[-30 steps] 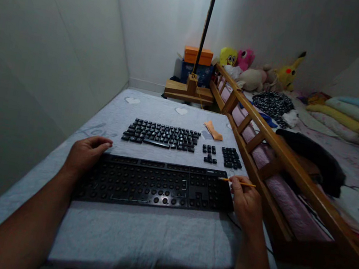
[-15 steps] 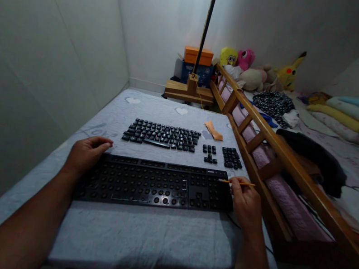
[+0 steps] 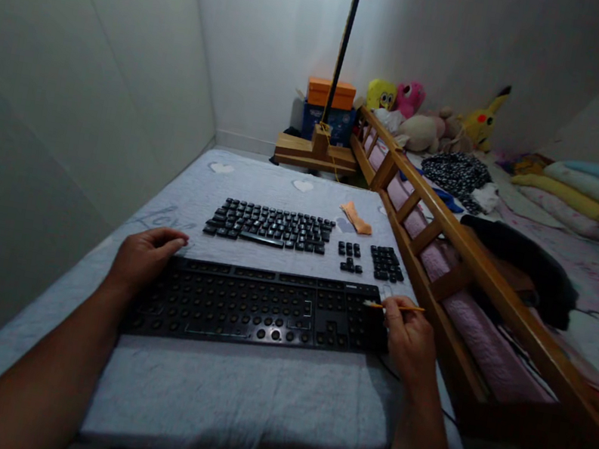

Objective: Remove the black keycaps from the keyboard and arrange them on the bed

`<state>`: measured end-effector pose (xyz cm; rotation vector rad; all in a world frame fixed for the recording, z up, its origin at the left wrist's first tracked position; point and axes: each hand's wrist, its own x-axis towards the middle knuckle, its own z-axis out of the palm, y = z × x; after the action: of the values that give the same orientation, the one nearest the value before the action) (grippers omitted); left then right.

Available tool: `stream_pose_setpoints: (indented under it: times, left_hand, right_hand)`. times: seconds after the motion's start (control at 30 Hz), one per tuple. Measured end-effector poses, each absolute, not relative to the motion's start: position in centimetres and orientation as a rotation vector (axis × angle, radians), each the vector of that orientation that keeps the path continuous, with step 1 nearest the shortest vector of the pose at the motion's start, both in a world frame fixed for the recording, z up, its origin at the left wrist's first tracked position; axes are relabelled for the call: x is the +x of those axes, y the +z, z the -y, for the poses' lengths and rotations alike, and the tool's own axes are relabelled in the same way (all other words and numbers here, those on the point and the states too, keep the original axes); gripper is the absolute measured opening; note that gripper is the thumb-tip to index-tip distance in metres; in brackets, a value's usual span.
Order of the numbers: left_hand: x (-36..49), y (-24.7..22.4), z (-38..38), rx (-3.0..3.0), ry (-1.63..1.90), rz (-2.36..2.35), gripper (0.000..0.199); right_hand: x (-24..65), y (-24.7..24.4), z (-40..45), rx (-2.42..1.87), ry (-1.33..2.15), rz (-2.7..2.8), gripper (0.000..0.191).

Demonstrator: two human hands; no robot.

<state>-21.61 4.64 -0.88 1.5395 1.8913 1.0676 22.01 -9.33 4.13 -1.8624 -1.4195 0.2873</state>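
A black keyboard (image 3: 240, 305) with its keycaps off lies on the cloth-covered table (image 3: 242, 391), bare round key seats showing. At its upper left corner is my left hand (image 3: 145, 256), fingers curled together against the edge. My right hand (image 3: 406, 334) pinches a thin paintbrush (image 3: 406, 307) with a yellow-orange handle. The brush's pale tip is over the number pad area at the keyboard's right end. Beyond the keyboard, removed black keycaps (image 3: 276, 226) are laid out in rows, with smaller groups of keycaps (image 3: 386, 263) to the right.
An orange cloth strip (image 3: 356, 218) lies at the table's far right. A wooden bed rail (image 3: 446, 241) runs along the right side. Behind the table stand a wooden stand base (image 3: 316, 152) with a black pole and an orange box (image 3: 331, 93). A cable leaves the keyboard's right side.
The brush tip has shifted slightly down and left over the number pad area, with my right hand moving a little. My left hand and the keyboard stay in place.
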Motion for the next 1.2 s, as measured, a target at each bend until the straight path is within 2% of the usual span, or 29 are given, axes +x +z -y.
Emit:
stream_pose_setpoints:
  times: [0.37, 0.63, 0.97, 1.2]
  left_hand:
    - [-21.5, -0.7, -4.5, 1.533, 1.073, -1.892, 0.043]
    - [-21.3, -0.5, -4.5, 1.509, 1.071, -1.894, 0.043]
    - [-21.2, -0.2, -4.3, 1.518, 1.057, -1.906, 0.042]
    - [-21.1, -0.3, -4.4, 1.52, 1.06, -1.905, 0.042]
  right_hand:
    - [23.4, 5.8, 11.0, -1.964, 0.537, 1.402, 0.045]
    - [22.6, 5.7, 10.5, -1.859, 0.375, 1.403, 0.041]
    - [23.2, 5.6, 10.9, -1.993, 0.48, 1.363, 0.044]
    - [22.7, 5.3, 10.6, -1.884, 0.34, 1.435, 0.042]
